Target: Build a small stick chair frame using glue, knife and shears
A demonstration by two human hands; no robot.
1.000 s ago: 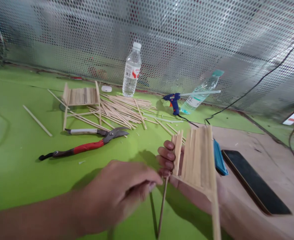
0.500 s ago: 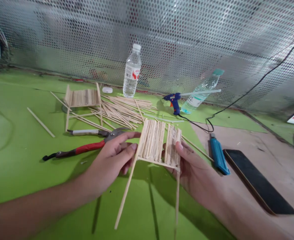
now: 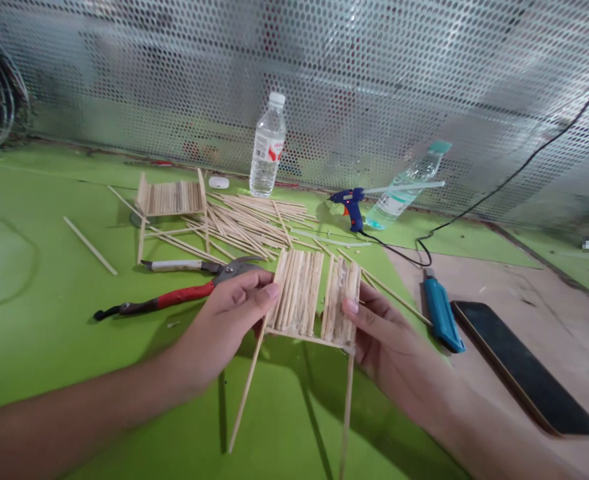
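Between my hands is a small chair-like frame of thin wooden sticks [image 3: 297,293], tilted toward me. Its slats lie side by side with a gap right of the middle, and two long legs point down toward me. My left hand [image 3: 241,303] is closed on its left edge, thumb on top. My right hand [image 3: 381,323] grips the right edge, thumb pressed on the slats and fingers partly hidden beneath. Just behind my left hand lie pruning shears [image 3: 184,293] with one red and one white handle. A similar stick frame [image 3: 171,199] stands at the back left.
Loose sticks [image 3: 249,223] are heaped behind the shears. A blue glue gun [image 3: 351,207] leans near a tilted green-capped bottle [image 3: 404,190]; its cord runs right. An upright water bottle [image 3: 268,150] stands by the perforated metal panel [image 3: 174,80]. At right lie a teal cutter [image 3: 441,313] and a phone [image 3: 524,367].
My left hand has closed more firmly on the left edge of the stick frame. The frame has shifted slightly left and down, with its slats turned more toward me.
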